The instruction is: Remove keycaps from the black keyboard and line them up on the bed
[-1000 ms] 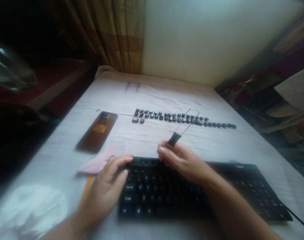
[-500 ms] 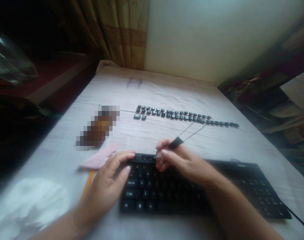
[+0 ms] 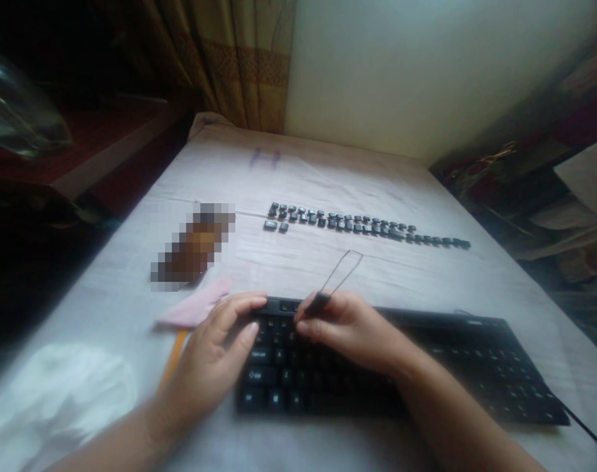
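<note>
A black keyboard (image 3: 352,403) lies in front of me, some of it hidden under my right arm. At its upper left corner, my left hand (image 3: 219,341) holds the edge, fingers on the top rim and thumb on the left keys. My right hand (image 3: 342,321) is closed around the dark handle of a wire keycap puller (image 3: 318,303), over the upper left keys. The puller's thin wire loop points up and away from the keys. Beyond the keyboard, loose black keycaps (image 3: 337,223) lie in rows on the white cloth.
A pink cloth (image 3: 194,308) and an orange strip (image 3: 175,357) lie left of the keyboard. Nearby are a blurred-out brown item (image 3: 192,252) and a crumpled white bag (image 3: 67,393). A cable (image 3: 588,429) runs off at the right. A wall (image 3: 367,78) stands behind the cloth-covered surface.
My right hand has shifted slightly left and down with the keycap puller, and its wire loop has swung left, away from the loose keycaps. My left hand stays on the keyboard corner.
</note>
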The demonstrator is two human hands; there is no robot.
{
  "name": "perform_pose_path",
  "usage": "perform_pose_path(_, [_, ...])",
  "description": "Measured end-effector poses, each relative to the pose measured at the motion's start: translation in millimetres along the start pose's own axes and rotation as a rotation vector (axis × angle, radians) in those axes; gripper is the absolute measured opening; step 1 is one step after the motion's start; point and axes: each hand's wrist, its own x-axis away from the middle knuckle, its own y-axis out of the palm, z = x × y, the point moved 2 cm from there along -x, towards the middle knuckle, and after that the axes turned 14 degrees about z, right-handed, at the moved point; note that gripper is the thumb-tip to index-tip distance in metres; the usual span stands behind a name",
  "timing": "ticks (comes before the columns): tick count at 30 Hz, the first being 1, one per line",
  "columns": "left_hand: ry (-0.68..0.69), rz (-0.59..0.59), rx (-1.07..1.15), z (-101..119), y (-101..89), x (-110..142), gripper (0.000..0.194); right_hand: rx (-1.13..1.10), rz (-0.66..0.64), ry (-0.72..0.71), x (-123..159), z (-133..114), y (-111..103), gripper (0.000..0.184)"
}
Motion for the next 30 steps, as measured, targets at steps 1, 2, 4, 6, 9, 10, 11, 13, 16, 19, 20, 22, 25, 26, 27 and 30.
perform_pose_path(1, [-0.003,-0.002,0.004,0.5,0.0,-0.1,0.028,0.028,0.007,-0.018,0.1,-0.2,0.5,0.010])
perform_pose_path(2, [-0.005,-0.005,0.008,0.9,0.1,-0.2,0.028,0.061,0.013,-0.037,0.4,-0.5,0.9,0.009])
perform_pose_path(4, [-0.008,-0.009,0.016,1.9,0.0,-0.2,0.028,0.130,0.025,-0.083,1.1,-1.9,1.7,0.008])
perform_pose_path(6, [-0.007,-0.011,0.023,2.8,-0.1,-0.2,0.028,0.197,0.036,-0.154,2.0,-4.5,2.6,0.007])
perform_pose_path(9, [-0.004,-0.003,0.030,4.0,-0.3,-0.5,0.027,0.280,0.056,-0.277,3.9,-8.7,4.1,0.009])
perform_pose_path(10, [-0.001,0.001,0.031,4.2,-0.3,-0.6,0.027,0.302,0.064,-0.312,4.7,-9.6,4.7,0.009])
perform_pose_path(11, [0.003,0.004,0.031,4.3,-0.3,-0.6,0.027,0.320,0.073,-0.342,5.6,-10.0,5.3,0.009])
perform_pose_path(13, [0.010,0.004,0.030,4.1,-0.1,-0.5,0.028,0.352,0.091,-0.397,7.6,-9.7,7.0,0.011])
perform_pose_path(16, [0.012,0.000,0.026,3.3,0.3,0.0,0.028,0.396,0.112,-0.478,10.4,-7.1,10.5,0.012])
perform_pose_path(19, [0.013,-0.006,0.024,3.1,0.4,0.1,0.028,0.442,0.122,-0.536,11.7,-4.1,13.9,0.011])
perform_pose_path(20, [0.017,-0.006,0.021,3.4,0.2,0.0,0.028,0.451,0.122,-0.545,11.9,-3.5,14.8,0.011])
perform_pose_path(22, [0.029,-0.005,0.016,4.4,-0.3,-0.5,0.028,0.459,0.119,-0.556,12.7,-3.0,15.8,0.012])
perform_pose_path(25, [0.039,-0.005,0.014,6.4,-0.5,-1.4,0.028,0.491,0.150,-0.564,16.4,-3.3,16.2,0.013])
perform_pose_path(26, [0.039,-0.004,0.014,6.8,-0.3,-1.6,0.028,0.509,0.171,-0.571,18.4,-3.4,16.2,0.013])
perform_pose_path(27, [0.041,-0.001,0.015,7.2,0.0,-1.7,0.028,0.523,0.191,-0.579,20.6,-3.4,16.4,0.012])
perform_pose_path(30, [0.073,0.009,0.015,7.4,1.1,-1.4,0.029,0.529,0.242,-0.615,26.7,-2.4,17.6,0.011])
